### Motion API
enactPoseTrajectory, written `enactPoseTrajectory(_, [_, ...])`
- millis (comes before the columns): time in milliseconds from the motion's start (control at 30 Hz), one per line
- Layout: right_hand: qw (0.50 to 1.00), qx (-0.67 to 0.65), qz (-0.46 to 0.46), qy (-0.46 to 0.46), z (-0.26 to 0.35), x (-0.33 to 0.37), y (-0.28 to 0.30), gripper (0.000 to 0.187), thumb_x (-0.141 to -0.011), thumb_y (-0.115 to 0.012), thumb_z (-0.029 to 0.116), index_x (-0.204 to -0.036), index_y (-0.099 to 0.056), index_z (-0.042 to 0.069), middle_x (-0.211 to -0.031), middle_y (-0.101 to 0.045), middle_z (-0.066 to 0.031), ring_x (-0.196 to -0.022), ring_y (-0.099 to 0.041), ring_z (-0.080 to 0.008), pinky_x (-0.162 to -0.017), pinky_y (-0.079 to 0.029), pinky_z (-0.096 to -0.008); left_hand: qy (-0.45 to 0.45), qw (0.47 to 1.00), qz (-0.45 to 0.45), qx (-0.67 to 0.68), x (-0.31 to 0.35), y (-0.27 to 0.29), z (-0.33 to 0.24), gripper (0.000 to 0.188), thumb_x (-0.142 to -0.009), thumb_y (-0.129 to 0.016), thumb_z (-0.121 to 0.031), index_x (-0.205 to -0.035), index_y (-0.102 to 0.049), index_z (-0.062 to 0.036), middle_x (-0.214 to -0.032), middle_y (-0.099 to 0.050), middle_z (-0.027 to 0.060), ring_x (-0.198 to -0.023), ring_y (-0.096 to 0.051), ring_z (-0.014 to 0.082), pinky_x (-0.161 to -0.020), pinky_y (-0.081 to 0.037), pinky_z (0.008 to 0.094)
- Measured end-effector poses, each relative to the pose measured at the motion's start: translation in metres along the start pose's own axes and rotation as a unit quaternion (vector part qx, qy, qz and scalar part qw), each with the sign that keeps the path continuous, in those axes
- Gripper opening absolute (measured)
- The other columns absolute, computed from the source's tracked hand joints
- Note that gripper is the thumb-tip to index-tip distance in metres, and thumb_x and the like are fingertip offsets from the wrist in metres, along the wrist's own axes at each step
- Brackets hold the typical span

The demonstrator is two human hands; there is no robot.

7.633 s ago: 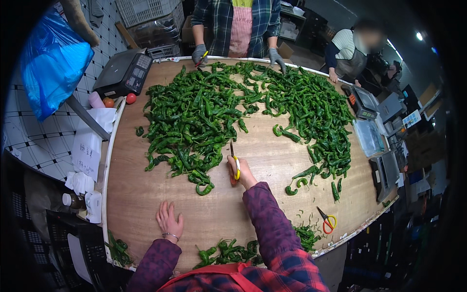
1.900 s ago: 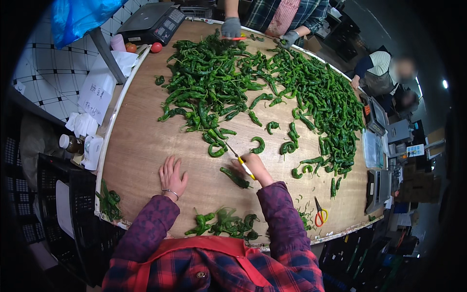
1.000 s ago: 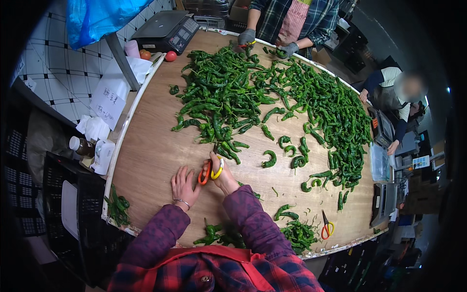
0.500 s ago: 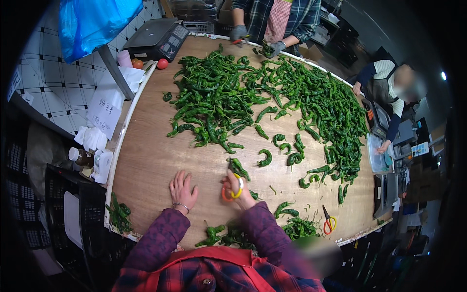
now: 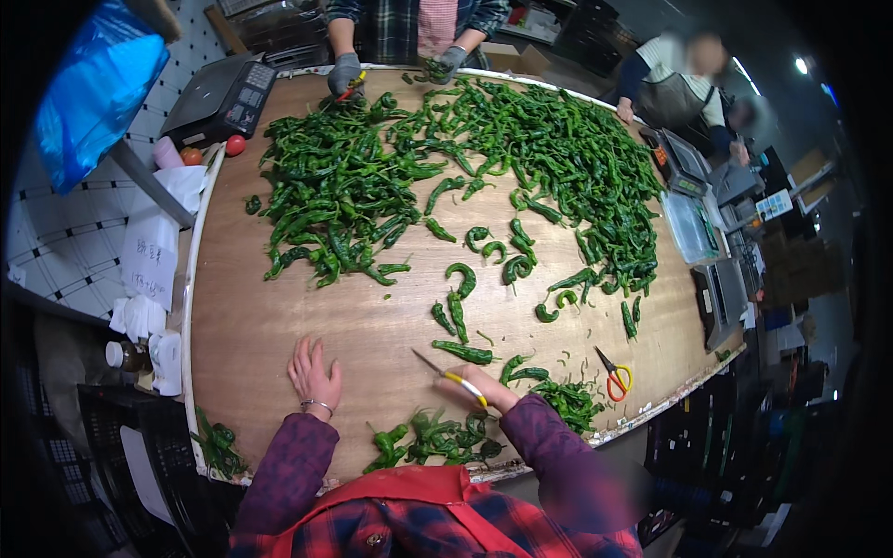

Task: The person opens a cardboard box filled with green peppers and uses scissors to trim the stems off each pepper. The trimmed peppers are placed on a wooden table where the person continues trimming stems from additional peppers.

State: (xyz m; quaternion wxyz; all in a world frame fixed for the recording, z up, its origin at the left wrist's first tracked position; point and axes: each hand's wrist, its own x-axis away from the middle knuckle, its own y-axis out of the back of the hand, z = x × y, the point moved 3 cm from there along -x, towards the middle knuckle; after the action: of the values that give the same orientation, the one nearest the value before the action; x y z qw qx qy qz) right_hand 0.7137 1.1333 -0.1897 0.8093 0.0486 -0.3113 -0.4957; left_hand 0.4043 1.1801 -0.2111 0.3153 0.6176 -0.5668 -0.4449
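Note:
My left hand [image 5: 314,374] rests on the wooden tabletop with its fingers stretched out, holding nothing. My right hand [image 5: 476,389] is closed on yellow-handled scissors [image 5: 451,378], their blades pointing away and to the left. Just beyond the scissors lie loose green peppers, one of them a long pepper [image 5: 462,352] lying crosswise. A small heap of peppers [image 5: 446,435] sits between my forearms at the near edge. Farther off spread a large left heap of peppers [image 5: 335,186] and a right heap [image 5: 577,158], with several curled peppers between them.
Another pair of scissors [image 5: 614,375] lies at right beside a pile of green trimmings [image 5: 569,405]. Scales [image 5: 219,98] stand at the far left corner, near a tomato [image 5: 234,145]. Across the table, a person's gloved hand [image 5: 346,74] holds red scissors. Another person stands at far right.
My right hand has drawn back toward me with the scissors, leaving the peppers beyond it. My left hand stays flat. The opposite person's gloved hand has reached down to the left heap.

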Motion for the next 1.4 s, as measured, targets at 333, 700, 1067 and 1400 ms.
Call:
enactPoseTrajectory(333, [0.881,-0.217,-0.411,-0.083,-0.087,-0.103,0.147,0.034,-0.089,-0.061,0.036,-0.082,-0.064,0.003,-0.064,-0.058,-0.0031,-0.052,-0.052,-0.0118,-0.047,-0.042,-0.0286,0.005,1.0,0.011,-0.01,0.0,-0.002,0.004,0.055,-0.077,-0.064,-0.022,-0.127,-0.05,-0.0073,-0.14,-0.038,0.0153,-0.134,-0.032,0.0318,-0.108,-0.023,0.0485])
enactPoseTrajectory(700, [0.968,0.041,-0.247,-0.007,0.012,-0.165,0.109,0.043,-0.089,-0.06,0.034,-0.063,-0.058,0.0,-0.05,-0.049,-0.006,-0.042,-0.05,-0.0143,-0.039,-0.036,-0.0325,0.008,1.0,0.025,-0.001,-0.003,0.002,-0.003,0.055,-0.075,-0.064,-0.019,-0.127,-0.05,-0.0047,-0.139,-0.038,0.017,-0.133,-0.031,0.0341,-0.108,-0.023,0.0488])
enactPoseTrajectory(1067, [0.723,-0.527,-0.447,-0.01,-0.033,-0.155,0.159,0.037,-0.094,-0.052,0.037,-0.093,-0.053,0.0,-0.055,-0.043,-0.0005,-0.043,-0.039,-0.0106,-0.04,-0.031,-0.025,0.002,1.0,0.018,-0.002,-0.005,0.003,-0.002,0.055,-0.074,-0.064,-0.019,-0.126,-0.05,-0.0045,-0.139,-0.038,0.0172,-0.133,-0.032,0.0344,-0.108,-0.023,0.0494])
enactPoseTrajectory(1400, [0.884,-0.318,-0.317,-0.128,0.008,-0.216,0.222,0.044,-0.086,-0.062,0.042,-0.078,-0.056,-0.001,-0.054,-0.047,-0.0047,-0.042,-0.044,-0.0158,-0.037,-0.035,-0.029,0.012,0.999,0.032,0.005,-0.007,0.006,-0.005,0.054,-0.074,-0.064,-0.017,-0.125,-0.051,-0.004,-0.139,-0.038,0.0176,-0.133,-0.031,0.0352,-0.108,-0.022,0.0487])
